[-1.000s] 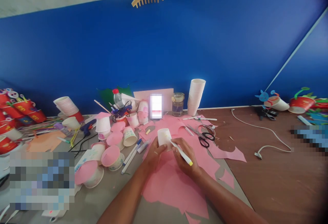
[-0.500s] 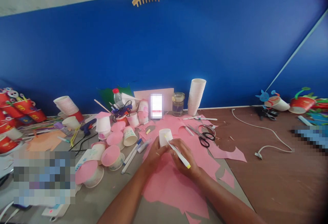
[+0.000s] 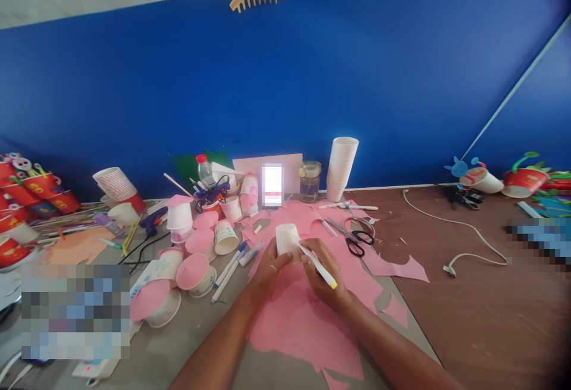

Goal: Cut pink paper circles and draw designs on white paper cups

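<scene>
My left hand is closed on a white paper cup, tilted over the pink paper. Faint yellow marks show on the cup's side. A white marker pen with a yellow end is in the closed fingers of my right hand. The marker's upper end points at the cup; whether its tip touches the side I cannot tell. Just left of my hands lie several other markers.
Scissors lie right of the pink paper. Behind stand a glass jar, a tall stack of cups and a bright phone. Cups with pink tops crowd the left side. A white cable crosses the brown table.
The marker has shifted slightly right and down on the cup's side, and more yellow shows on the cup. My left hand still holds the cup in nearly the same place.
</scene>
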Available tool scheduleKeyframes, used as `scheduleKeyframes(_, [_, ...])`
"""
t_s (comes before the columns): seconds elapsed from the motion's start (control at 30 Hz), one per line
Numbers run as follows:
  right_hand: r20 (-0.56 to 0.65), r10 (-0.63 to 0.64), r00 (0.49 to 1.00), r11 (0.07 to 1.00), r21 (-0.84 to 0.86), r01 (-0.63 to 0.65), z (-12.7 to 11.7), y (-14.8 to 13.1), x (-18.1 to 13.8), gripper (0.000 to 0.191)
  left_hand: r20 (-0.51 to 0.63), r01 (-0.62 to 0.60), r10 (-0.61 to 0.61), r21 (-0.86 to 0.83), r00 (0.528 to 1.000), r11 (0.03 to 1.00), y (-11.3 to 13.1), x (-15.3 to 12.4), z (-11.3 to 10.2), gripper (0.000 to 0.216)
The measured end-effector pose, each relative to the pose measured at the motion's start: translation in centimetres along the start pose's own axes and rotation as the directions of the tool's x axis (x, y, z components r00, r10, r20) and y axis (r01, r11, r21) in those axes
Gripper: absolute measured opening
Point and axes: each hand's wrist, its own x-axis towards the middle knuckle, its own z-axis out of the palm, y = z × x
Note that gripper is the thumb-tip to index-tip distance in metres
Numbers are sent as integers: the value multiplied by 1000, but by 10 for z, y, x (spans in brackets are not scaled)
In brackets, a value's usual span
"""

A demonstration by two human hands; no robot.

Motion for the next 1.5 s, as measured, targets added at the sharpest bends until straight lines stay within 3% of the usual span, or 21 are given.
scheduleKeyframes(0.37, [48, -4, 999, 999, 53, 1, -1, 1, -1, 20, -18, 17, -16, 30, 1000, 999, -5, 1, -4, 34])
scheduleKeyframes(0.47, [2, 43, 999, 997, 69, -43, -2, 0, -1, 19, 8, 2, -2, -51, 1000, 999, -4, 2, -3, 37])
scheduleKeyframes(0.63, [-80, 100, 992, 991, 96, -92, 1, 5, -4, 33, 72, -10, 25, -211, 997, 977, 0, 4, 1, 41])
scheduleKeyframes(0.77, [-80, 95, 992, 995, -24, -97, 4, 7, -6, 27, 100, 3, 25, -267, 995, 964, 3, 6, 2, 35])
scheduleKeyframes(1.03, [30, -47, 998, 990, -132, 50, 5, 0, -4, 31, 17, 21, -16, -344, 1000, 939, -9, 13, -5, 26])
scheduleKeyframes(1.23, [97, -147, 984, 966, -200, 164, 7, -4, -3, 42, 175, 60, -10, -285, 985, 957, -2, 3, -2, 31])
scheduleKeyframes(1.5, [177, -238, 955, 932, -237, 276, 9, 0, -7, 54, 206, 47, -1, -221, 979, 974, 1, -1, -1, 45])
